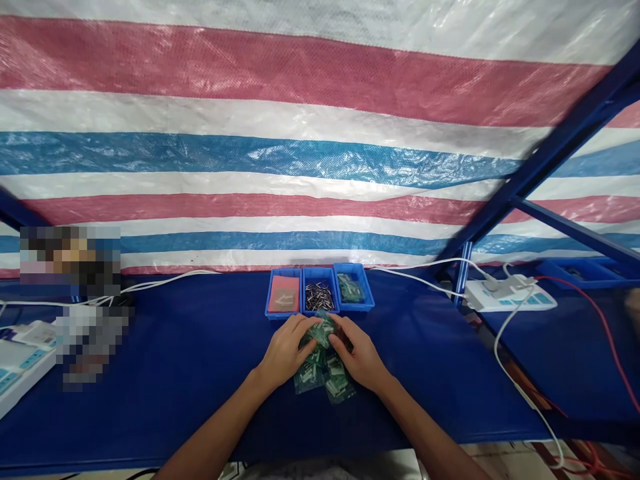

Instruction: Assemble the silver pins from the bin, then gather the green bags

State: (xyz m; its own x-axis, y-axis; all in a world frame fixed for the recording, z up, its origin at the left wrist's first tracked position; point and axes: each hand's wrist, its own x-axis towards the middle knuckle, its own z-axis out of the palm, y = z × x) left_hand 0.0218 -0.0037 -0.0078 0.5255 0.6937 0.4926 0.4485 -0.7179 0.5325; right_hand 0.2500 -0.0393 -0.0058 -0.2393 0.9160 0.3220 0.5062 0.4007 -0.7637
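Observation:
A pile of small green circuit boards in clear bags point(325, 377) lies on the blue table point(190, 360) in front of me. My left hand point(287, 347) and my right hand point(357, 353) meet over the pile, fingers curled. Both pinch one small green board point(323, 330) between them at the pile's far end. Just beyond stand three small blue bins: the left bin point(283, 293) with a pink pad, the middle bin point(320, 295) with several thin metal pins, the right bin point(354, 288) with green parts.
A striped red, white and blue tarp point(300, 133) hangs behind the table. White power strips lie at the right point(507, 297) and far left point(20, 360), with white cables. A blue shelf frame point(550, 153) slants at the right; a red wire point(600, 327) runs down there.

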